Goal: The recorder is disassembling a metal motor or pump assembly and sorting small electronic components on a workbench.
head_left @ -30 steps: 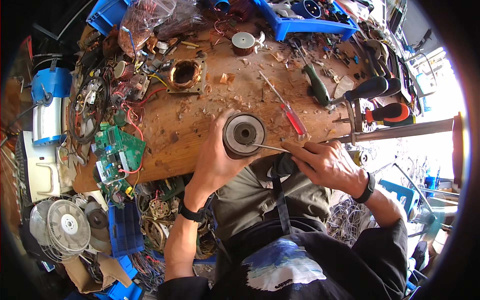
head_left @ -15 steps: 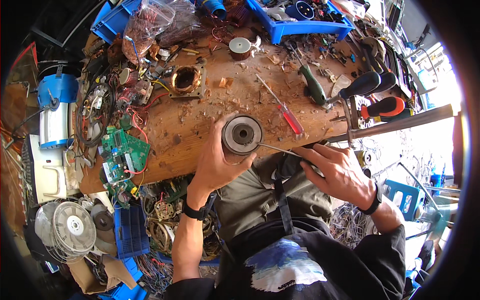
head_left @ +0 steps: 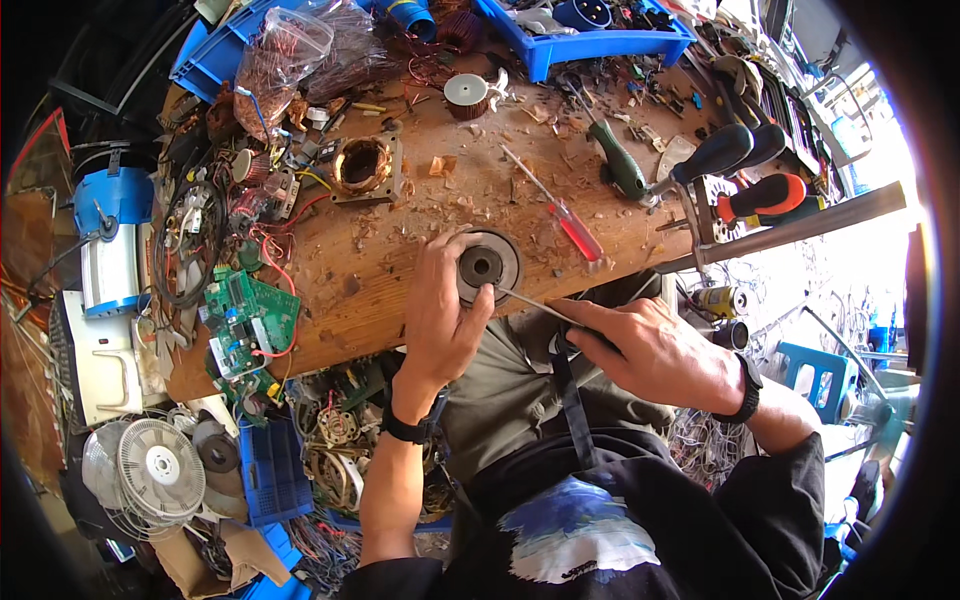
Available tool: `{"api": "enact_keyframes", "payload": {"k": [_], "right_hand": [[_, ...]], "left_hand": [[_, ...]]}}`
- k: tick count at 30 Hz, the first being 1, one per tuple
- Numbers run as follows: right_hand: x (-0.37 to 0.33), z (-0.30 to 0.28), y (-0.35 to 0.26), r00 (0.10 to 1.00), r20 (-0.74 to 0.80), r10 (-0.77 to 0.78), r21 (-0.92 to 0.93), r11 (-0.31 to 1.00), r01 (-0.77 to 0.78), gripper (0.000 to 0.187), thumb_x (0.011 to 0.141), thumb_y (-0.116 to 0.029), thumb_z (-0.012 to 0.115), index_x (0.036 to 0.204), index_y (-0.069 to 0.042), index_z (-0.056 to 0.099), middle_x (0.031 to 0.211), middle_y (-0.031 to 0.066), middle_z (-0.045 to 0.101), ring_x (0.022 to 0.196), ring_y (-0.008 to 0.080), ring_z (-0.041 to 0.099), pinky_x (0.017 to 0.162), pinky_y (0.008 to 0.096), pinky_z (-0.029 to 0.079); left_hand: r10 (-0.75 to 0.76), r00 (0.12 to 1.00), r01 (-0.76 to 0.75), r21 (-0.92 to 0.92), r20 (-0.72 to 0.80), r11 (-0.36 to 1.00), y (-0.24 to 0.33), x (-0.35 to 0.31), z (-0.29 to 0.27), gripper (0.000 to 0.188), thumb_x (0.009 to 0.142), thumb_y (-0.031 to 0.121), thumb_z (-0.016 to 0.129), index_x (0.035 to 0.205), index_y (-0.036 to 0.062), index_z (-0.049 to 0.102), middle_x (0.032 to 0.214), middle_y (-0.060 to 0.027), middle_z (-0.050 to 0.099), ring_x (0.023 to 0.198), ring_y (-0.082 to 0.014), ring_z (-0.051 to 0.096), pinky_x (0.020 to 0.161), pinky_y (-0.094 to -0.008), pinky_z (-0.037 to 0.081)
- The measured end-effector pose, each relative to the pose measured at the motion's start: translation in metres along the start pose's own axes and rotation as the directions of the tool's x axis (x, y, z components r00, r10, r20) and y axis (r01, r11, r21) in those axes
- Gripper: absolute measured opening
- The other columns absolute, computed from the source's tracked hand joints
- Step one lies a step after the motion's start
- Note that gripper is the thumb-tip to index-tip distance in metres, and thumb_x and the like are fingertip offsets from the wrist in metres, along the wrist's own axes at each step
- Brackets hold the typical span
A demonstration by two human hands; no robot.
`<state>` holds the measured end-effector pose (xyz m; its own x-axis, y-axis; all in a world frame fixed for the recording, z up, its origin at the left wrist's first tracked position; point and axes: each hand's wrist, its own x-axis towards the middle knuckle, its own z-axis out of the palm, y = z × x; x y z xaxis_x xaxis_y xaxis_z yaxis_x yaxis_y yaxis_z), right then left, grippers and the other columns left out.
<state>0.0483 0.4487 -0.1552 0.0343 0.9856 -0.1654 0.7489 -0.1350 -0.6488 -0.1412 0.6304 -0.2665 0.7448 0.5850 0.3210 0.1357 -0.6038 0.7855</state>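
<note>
My left hand [head_left: 440,310] grips a round grey metal disc [head_left: 508,262] with a darker hub and a hole in its middle, at the front edge of the workbench. Its fingers wrap the left rim, while the thumb presses on the face beside the hub. From the right, my right hand [head_left: 655,345] is closed round a thin metal rod [head_left: 535,304], whose rear end is hidden in the palm. The rod's tip reaches the lower part of the disc's face, close to my left thumb. A screwdriver with a red clear handle [head_left: 575,232] lies just beyond the disc.
Scraps litter the wooden bench [head_left: 400,260]. A motor stator with copper windings [head_left: 362,168] and a green circuit board [head_left: 245,320] lie left. A green-handled screwdriver [head_left: 622,170] and several dark-handled tools sit right, near a metal bar [head_left: 810,228]. Blue bins [head_left: 590,48] stand behind.
My left thumb has moved from the lower rim onto the disc's face by the hub. My right hand has shifted slightly left with the rod, and the whole view has tilted a little.
</note>
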Motion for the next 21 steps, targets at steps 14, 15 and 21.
{"api": "enact_keyframes", "payload": {"k": [14, 15, 21], "right_hand": [[-0.014, 0.048, -0.011, 0.975, -0.208, 0.078, -0.18, 0.977, -0.116, 0.047, 0.102, -0.015, 0.065, 0.148, -0.005, 0.058, 0.063, 0.0122, 0.063, 0.057, 0.0348, 0.066, 0.056, 0.0473, 0.053], [-0.015, 0.05, -0.011, 0.975, -0.209, 0.079, -0.181, 0.976, -0.118, 0.047, 0.102, -0.015, 0.065, 0.148, -0.005, 0.058, 0.063, 0.0122, 0.063, 0.057, 0.0348, 0.066, 0.056, 0.0473, 0.053], [-0.014, 0.061, -0.019, 0.959, -0.251, 0.134, -0.114, 0.979, -0.167, 0.048, 0.104, -0.016, 0.064, 0.149, -0.004, 0.057, 0.064, 0.014, 0.064, 0.056, 0.0356, 0.065, 0.054, 0.0478, 0.052]], "left_hand": [[0.033, 0.998, -0.026, 0.152, -0.048, 0.988, 0.007, 0.003, 0.006, 0.045, 0.092, 0.013, 0.07, 0.135, 0.0118, 0.059, 0.138, -0.0222, 0.055, 0.127, -0.0477, 0.054, 0.113, -0.0589, 0.04], [0.035, 0.998, -0.028, 0.151, -0.047, 0.988, 0.009, 0.003, 0.008, 0.045, 0.092, 0.013, 0.07, 0.135, 0.0118, 0.059, 0.138, -0.0222, 0.055, 0.127, -0.0477, 0.054, 0.113, -0.0589, 0.04], [0.031, 0.993, -0.004, 0.227, -0.115, 0.974, 0.008, -0.002, 0.012, 0.045, 0.091, 0.013, 0.071, 0.135, 0.0115, 0.06, 0.138, -0.0233, 0.053, 0.126, -0.047, 0.052, 0.111, -0.0585, 0.04]]}}
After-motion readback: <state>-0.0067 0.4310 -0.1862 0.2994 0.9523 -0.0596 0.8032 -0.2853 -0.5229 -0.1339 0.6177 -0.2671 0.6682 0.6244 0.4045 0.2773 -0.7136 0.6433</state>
